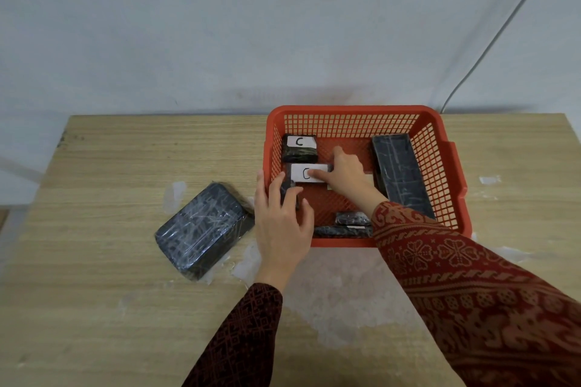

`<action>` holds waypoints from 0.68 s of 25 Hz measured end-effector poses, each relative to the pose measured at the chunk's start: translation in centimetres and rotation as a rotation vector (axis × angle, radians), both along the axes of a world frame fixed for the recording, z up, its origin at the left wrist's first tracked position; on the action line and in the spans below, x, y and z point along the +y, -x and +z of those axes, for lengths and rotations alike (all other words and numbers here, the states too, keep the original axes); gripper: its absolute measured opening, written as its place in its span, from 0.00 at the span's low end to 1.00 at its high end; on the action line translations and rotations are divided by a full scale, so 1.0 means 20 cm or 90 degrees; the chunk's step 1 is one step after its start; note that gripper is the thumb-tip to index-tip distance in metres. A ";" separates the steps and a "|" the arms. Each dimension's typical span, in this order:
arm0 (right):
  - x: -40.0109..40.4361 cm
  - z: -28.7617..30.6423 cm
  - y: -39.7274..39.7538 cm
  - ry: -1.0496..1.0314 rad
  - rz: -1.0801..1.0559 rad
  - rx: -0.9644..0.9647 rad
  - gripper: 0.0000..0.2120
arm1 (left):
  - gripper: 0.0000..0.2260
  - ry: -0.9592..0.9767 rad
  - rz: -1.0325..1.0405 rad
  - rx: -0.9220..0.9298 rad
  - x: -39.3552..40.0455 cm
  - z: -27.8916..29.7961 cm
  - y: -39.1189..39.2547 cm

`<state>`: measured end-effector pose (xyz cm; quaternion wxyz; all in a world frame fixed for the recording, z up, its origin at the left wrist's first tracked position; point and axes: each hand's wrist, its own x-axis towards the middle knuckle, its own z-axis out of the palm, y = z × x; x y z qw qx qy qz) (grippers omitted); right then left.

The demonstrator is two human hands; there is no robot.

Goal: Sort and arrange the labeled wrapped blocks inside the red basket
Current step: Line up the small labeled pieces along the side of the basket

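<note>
A red mesh basket (452,166) stands on the wooden table. At its back left lies a black wrapped block with a white label "C" (298,148). In front of it a second block with a white label (306,173) is held from both sides: my right hand (345,176) rests on its right end with the thumb over the label, and my left hand (281,217) reaches over the basket's left wall onto its left end. A long dark block (401,176) leans along the right wall. Two small blocks (347,225) lie at the front wall.
A large black wrapped block (201,229) lies on the table (110,166) left of the basket. Bits of white tape residue mark the tabletop. A grey wall rises behind the table, with a cable (490,47) running down at the right.
</note>
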<state>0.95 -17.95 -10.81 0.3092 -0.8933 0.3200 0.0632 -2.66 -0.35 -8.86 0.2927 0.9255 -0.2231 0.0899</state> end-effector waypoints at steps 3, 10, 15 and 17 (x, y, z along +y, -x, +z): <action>0.05 -0.02 -0.01 -0.062 -0.041 -0.049 0.24 | 0.12 0.000 -0.001 0.005 0.00 0.01 0.00; -0.11 0.06 0.19 -0.141 0.091 -0.006 0.19 | 0.11 -0.010 0.002 0.004 0.00 0.02 0.01; -0.22 0.11 0.40 -0.029 0.414 0.176 0.21 | 0.10 -0.017 0.004 -0.002 -0.01 0.03 0.01; -0.21 0.11 0.42 0.047 0.474 0.198 0.22 | 0.10 -0.021 0.005 0.005 -0.01 0.04 0.02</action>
